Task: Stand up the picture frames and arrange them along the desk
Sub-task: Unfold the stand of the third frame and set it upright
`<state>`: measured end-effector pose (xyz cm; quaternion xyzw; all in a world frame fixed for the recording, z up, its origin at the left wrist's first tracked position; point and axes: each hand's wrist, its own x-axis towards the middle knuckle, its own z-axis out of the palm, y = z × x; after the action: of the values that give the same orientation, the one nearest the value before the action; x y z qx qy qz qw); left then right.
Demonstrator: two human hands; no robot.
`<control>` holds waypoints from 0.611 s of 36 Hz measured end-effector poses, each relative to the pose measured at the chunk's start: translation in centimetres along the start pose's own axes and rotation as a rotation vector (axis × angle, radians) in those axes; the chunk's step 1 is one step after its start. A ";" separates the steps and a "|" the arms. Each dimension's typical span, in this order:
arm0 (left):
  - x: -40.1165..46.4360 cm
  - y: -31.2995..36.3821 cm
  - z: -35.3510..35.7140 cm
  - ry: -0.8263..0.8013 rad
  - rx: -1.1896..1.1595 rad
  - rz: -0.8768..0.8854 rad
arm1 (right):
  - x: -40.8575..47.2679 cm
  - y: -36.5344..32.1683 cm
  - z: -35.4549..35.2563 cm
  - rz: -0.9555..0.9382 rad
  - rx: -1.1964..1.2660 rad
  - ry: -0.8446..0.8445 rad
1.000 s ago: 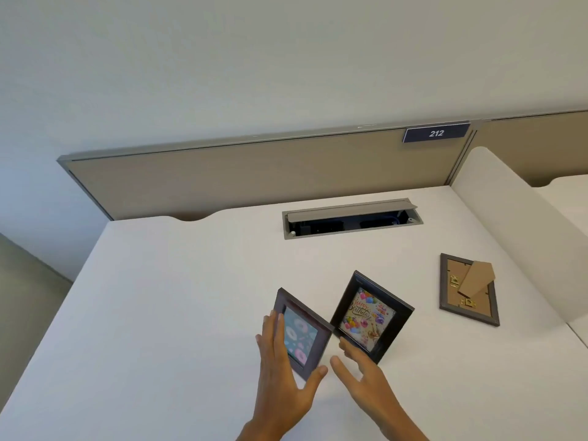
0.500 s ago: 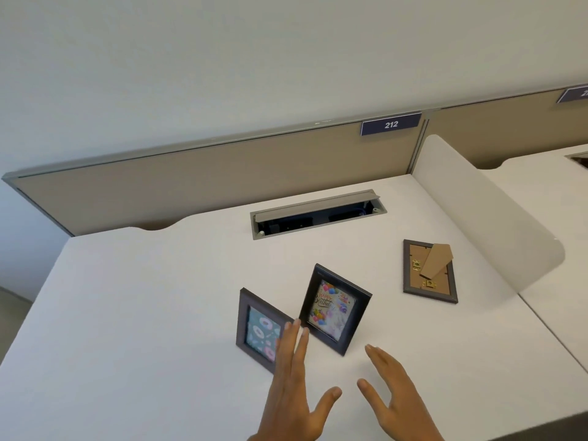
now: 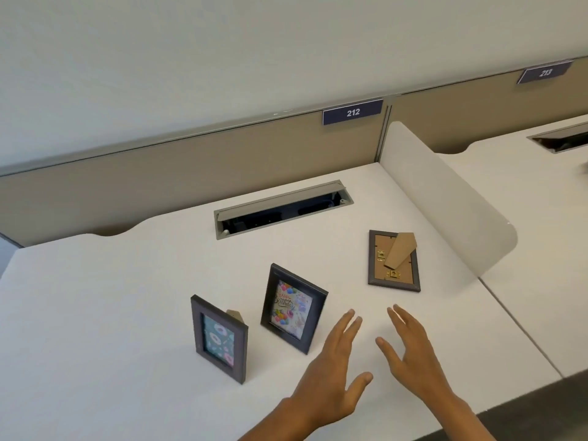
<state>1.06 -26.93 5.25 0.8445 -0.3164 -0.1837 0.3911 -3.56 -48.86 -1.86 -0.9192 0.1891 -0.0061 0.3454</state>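
Two dark picture frames stand upright on the white desk (image 3: 95, 313). The left frame (image 3: 219, 338) shows a teal doughnut print, and its cardboard stand peeks out behind it. The middle frame (image 3: 292, 308) shows a birthday card with balloons. A third frame (image 3: 393, 261) lies face down at the right, brown back and folded stand up. My left hand (image 3: 334, 374) hovers open just right of the birthday frame, apart from it. Beside it my right hand (image 3: 413, 354) is open too, fingers pointing toward the flat frame, holding nothing.
An open grey cable tray (image 3: 283, 209) is cut into the desk at the back. A tan partition (image 3: 159, 183) with a "212" label (image 3: 352, 112) runs behind. A white rounded divider (image 3: 445, 198) walls off the right side from the neighbouring desk.
My left hand let go of the doughnut frame, which now stands alone. Both hands shifted right, past the birthday frame. The view turned right and closer.
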 end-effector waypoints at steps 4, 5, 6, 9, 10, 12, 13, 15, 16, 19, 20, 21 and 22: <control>3.1 0.0 1.8 -0.017 -0.026 -0.057 | 2.4 1.5 -1.5 0.086 0.014 0.026; 4.0 -0.1 2.2 -0.016 -0.032 -0.077 | 3.0 1.7 -1.8 0.112 0.015 0.027; 4.8 -0.1 2.6 -0.016 -0.037 -0.098 | 3.6 1.9 -2.1 0.135 0.018 0.027; 7.1 -0.1 3.4 -0.039 -0.058 -0.170 | 5.3 2.3 -2.9 0.194 0.041 0.025; 7.8 -0.2 3.6 -0.052 -0.066 -0.192 | 5.8 2.3 -3.2 0.218 0.049 0.021; 9.3 -0.2 3.9 -0.078 -0.072 -0.233 | 6.8 2.3 -3.6 0.269 0.073 0.014; 10.0 -0.3 4.0 -0.090 -0.073 -0.252 | 7.3 2.3 -3.6 0.287 0.084 0.011; 11.5 -0.4 4.0 -0.105 -0.075 -0.292 | 8.2 2.4 -3.8 0.318 0.113 0.006; 12.2 -0.6 4.0 -0.105 -0.081 -0.314 | 8.6 2.4 -3.9 0.332 0.128 0.005; 14.3 -1.1 4.1 -0.071 -0.120 -0.375 | 9.7 2.4 -4.0 0.354 0.158 -0.001; 14.9 -1.3 4.2 -0.055 -0.129 -0.398 | 10.0 2.4 -4.0 0.361 0.163 -0.003; 15.5 -1.5 4.2 -0.040 -0.137 -0.423 | 10.4 2.4 -4.0 0.366 0.165 -0.004; 16.0 -1.6 4.1 -0.030 -0.147 -0.448 | 10.6 2.2 -4.0 0.367 0.166 -0.001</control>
<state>11.12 -39.28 0.42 0.8601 -0.1123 -0.3009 0.3964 4.99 -56.68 -1.48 -0.8377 0.3522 0.0420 0.4153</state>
